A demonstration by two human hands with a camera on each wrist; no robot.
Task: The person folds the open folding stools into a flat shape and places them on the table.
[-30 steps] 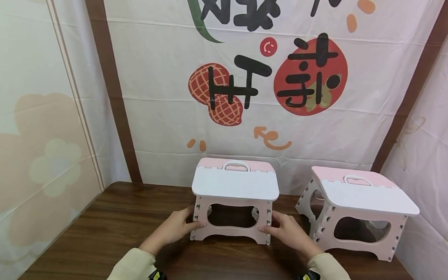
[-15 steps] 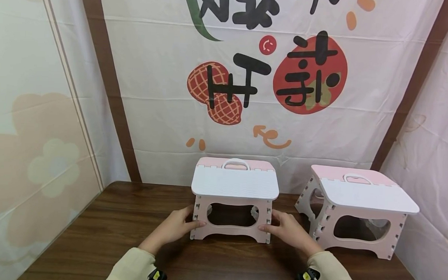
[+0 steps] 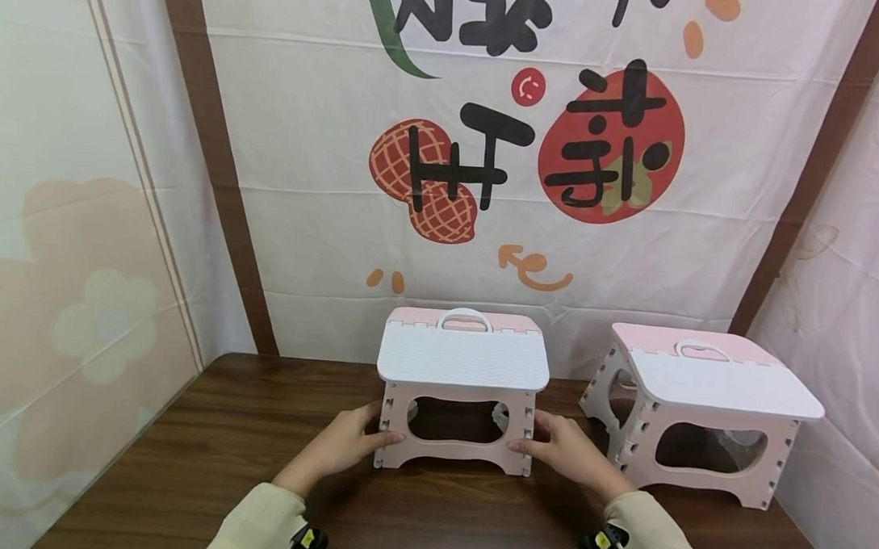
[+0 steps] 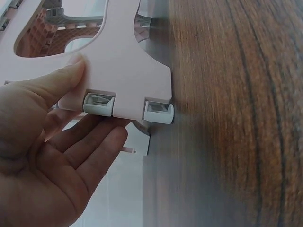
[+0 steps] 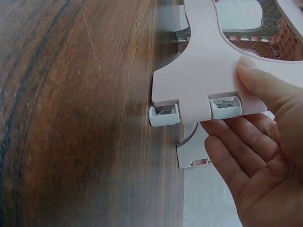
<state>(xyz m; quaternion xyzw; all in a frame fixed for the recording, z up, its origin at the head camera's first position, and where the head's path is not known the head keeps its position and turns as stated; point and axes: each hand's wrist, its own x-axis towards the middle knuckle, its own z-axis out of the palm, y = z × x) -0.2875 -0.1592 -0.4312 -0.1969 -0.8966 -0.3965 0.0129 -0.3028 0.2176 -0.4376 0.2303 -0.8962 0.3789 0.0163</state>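
Note:
A pink and white folding step stool point(image 3: 462, 358) stands upright on the wooden table, its white carry handle raised on top. At its left front leg, my left hand point(image 3: 344, 442) grips the edge, the thumb on the pink front panel point(image 4: 128, 61) and the other fingers behind it. My right hand point(image 3: 566, 453) holds the right front leg the same way, its thumb point(image 5: 255, 78) lying on the panel. Both wrist views show the white hinge knuckles along the leg edges and the stool's foot against the table.
A second folding stool point(image 3: 719, 389) of the same kind stands unfolded and angled at the right. The brown wooden table point(image 3: 186, 451) meets a printed cloth point(image 3: 317, 246) hanging at the back, with more cloth on both sides.

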